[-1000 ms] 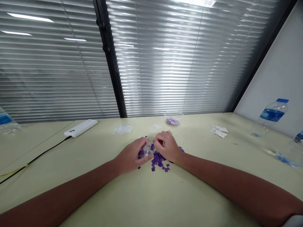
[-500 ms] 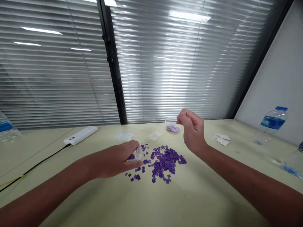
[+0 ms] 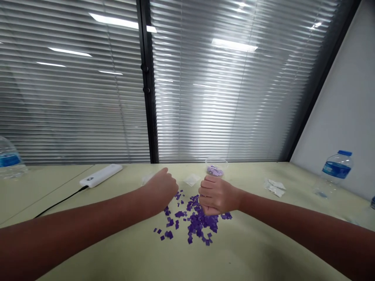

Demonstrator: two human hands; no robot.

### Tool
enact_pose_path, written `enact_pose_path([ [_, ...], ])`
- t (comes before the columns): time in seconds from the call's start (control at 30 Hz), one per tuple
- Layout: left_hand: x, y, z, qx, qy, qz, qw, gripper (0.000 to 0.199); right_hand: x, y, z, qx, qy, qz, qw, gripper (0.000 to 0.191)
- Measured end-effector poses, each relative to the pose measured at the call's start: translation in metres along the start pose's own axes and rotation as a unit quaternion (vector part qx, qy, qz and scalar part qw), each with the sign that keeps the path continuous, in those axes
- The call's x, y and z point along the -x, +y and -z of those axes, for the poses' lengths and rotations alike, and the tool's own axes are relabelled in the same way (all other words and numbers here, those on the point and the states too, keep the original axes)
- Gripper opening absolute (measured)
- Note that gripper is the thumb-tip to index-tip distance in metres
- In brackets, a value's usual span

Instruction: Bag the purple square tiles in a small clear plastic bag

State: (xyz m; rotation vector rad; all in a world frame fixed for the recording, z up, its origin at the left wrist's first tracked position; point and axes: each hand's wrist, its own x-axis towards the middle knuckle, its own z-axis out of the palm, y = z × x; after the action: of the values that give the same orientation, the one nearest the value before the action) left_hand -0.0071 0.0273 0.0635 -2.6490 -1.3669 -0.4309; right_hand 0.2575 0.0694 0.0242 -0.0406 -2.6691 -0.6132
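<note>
My left hand [image 3: 164, 192] is closed, its back towards me, just left of a loose pile of small dark purple square pieces [image 3: 202, 226]. Its fingertips are hidden, and the clear plastic packet seen in it earlier does not show now. Over the upper part of the pile, my right hand [image 3: 218, 196] is closed with knuckles facing left. Whatever lies inside its fingers is hidden. Behind it stands a clear round tub [image 3: 216, 160] with pale purple pieces [image 3: 214, 171] in it. Several dark purple pieces are scattered between the pile and my left hand.
A small clear packet [image 3: 191, 180] lies behind the pile; another [image 3: 147, 178] is partly covered by my left hand. A white device [image 3: 101, 175] with a black cable lies left. Crumpled white wrappers [image 3: 274, 187] and a water bottle [image 3: 336, 169] are right; another bottle [image 3: 10, 160] stands far left.
My right hand has come down and left from beside the tub to over the pile. My left hand has turned, hiding the clear packet. The camera view has tilted up slightly.
</note>
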Motion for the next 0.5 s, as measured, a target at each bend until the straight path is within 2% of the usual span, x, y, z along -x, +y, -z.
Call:
enact_pose_path([
  [0.07, -0.003, 0.002, 0.006, -0.027, -0.035, -0.042, 0.998, 0.045, 0.001, 0.001, -0.004, 0.009, 0.019, 0.005, 1.000, 0.024],
  [0.1, -0.003, 0.002, 0.010, -0.073, -0.070, -0.089, 0.991, 0.035, 0.002, 0.001, -0.006, 0.013, 0.028, 0.001, 1.000, 0.023],
  [0.13, -0.003, 0.002, 0.015, -0.110, -0.081, -0.125, 0.983, 0.029, 0.004, 0.002, -0.007, 0.015, 0.039, -0.007, 0.999, 0.022],
  [0.23, 0.004, -0.002, 0.020, -0.124, -0.046, -0.200, 0.971, 0.021, 0.008, 0.004, -0.013, 0.023, 0.059, -0.019, 0.998, 0.019],
  [0.3, 0.012, -0.005, 0.013, -0.105, 0.002, -0.237, 0.966, 0.022, 0.009, 0.004, -0.018, 0.034, 0.063, -0.023, 0.997, 0.022],
  [0.37, 0.021, -0.007, 0.001, -0.092, 0.051, -0.234, 0.967, 0.031, 0.008, 0.003, -0.023, 0.035, 0.060, -0.037, 0.997, 0.021],
  [0.4, 0.025, -0.007, -0.008, -0.071, 0.073, -0.210, 0.972, 0.034, 0.006, 0.002, -0.025, 0.029, 0.053, -0.052, 0.997, 0.019],
  [0.5, 0.033, -0.007, -0.034, 0.081, 0.130, -0.086, 0.984, 0.024, 0.001, -0.004, -0.034, -0.031, 0.042, -0.147, 0.988, 0.008],
])
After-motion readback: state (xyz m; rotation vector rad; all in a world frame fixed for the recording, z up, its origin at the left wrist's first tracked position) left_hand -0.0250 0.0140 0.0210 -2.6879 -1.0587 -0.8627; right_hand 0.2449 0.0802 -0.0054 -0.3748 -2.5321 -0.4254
